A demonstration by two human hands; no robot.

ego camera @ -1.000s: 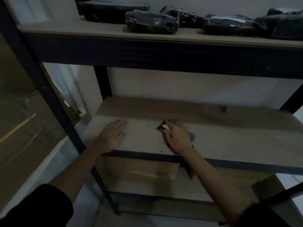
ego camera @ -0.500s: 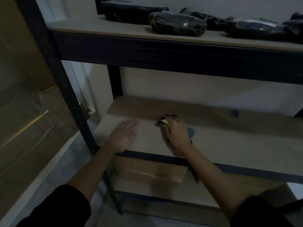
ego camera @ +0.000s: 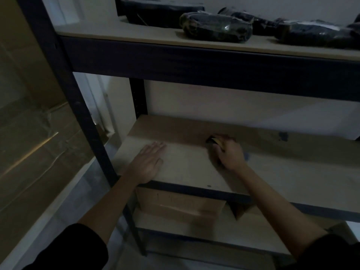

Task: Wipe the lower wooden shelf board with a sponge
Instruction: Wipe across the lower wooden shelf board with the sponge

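Right hand (ego camera: 229, 154): curled over a sponge (ego camera: 214, 141), yellow edge showing, pressed on the shelf board (ego camera: 292, 172) near its middle depth. Left hand (ego camera: 149, 162): flat, fingers spread a little, palm down on the board's left front, holding nothing. Upper shelf (ego camera: 152, 35): dark wrapped bundles (ego camera: 214, 28); below the board: a cardboard box (ego camera: 181, 204).

Shelf board (ego camera: 194, 168) matt bare wood; frame (ego camera: 194, 61) dark metal; wrapped bundles (ego camera: 216, 28) glossy plastic.

No legible text, label, brand, number or sign anywhere in the dim view.
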